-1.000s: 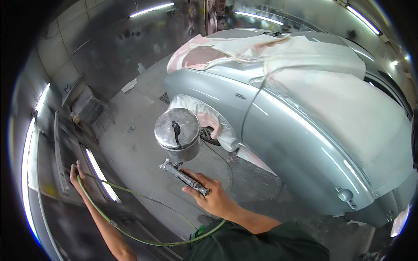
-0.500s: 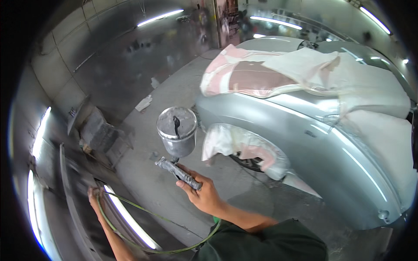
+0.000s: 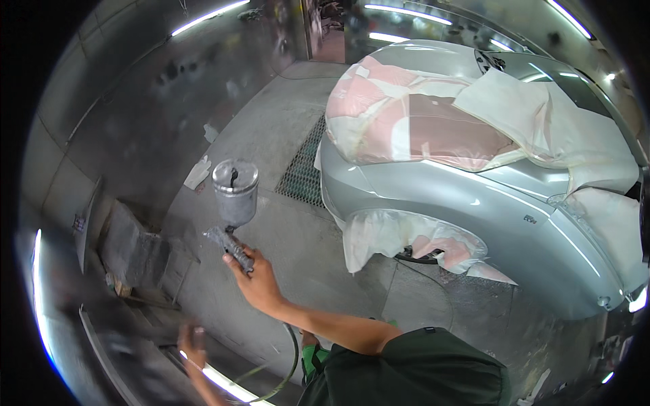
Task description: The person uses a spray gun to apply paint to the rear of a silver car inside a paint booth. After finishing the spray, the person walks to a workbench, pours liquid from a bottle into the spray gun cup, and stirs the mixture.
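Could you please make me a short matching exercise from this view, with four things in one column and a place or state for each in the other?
Things:
1. spray gun
2. cup
3. grate
4. car

Places and states:
A. set into the floor
B. partly draped with sheeting
C. held in the right hand
D. lidded, attached to the spray gun

Pairs: 1-C, 2-D, 3-A, 4-B

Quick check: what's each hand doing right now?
Left hand: motion-blurred; cannot tell whether it's open or closed.
Right hand: closed, holding the spray gun.
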The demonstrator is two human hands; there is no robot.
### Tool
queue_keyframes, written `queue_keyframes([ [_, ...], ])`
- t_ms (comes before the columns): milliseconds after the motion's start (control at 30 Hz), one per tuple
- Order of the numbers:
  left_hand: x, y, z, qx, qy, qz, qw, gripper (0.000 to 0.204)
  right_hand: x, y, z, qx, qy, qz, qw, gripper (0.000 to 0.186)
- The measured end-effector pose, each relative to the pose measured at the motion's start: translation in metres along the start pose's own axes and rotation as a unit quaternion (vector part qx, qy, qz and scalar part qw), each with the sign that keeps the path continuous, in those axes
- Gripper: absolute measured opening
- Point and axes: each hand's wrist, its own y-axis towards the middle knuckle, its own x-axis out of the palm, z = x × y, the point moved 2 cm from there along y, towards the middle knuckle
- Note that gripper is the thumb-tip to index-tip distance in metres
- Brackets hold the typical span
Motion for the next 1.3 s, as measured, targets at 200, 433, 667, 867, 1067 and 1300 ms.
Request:
queue_keyframes([
  [200,0.131,0.082,-0.035,-0.058,-0.287,-0.013,0.956,0.035,0.155,0.065,0.048,0.04,0.047,-0.003,0.998,0.047],
  [433,0.103,0.184,-0.093,-0.113,-0.464,-0.054,0.877,0.043,0.259,0.149,0.084,0.011,0.034,0.082,0.996,0.053],
  [667,0.101,0.309,-0.12,-0.147,-0.488,-0.058,0.858,0.049,0.314,0.255,0.118,0.076,0.002,0.033,0.997,0.055],
  [867,0.105,0.44,-0.138,-0.149,-0.509,-0.046,0.847,0.048,0.358,0.376,0.142,0.095,0.042,0.016,0.994,0.057],
  [1067,0.092,0.577,-0.136,-0.174,-0.534,-0.045,0.826,0.044,0.397,0.508,0.144,0.056,0.034,0.014,0.998,0.056],
  [1300,0.119,0.676,-0.219,-0.087,-0.168,-0.246,0.951,0.011,0.365,0.711,0.148,-0.027,0.113,0.202,0.973,0.054],
])
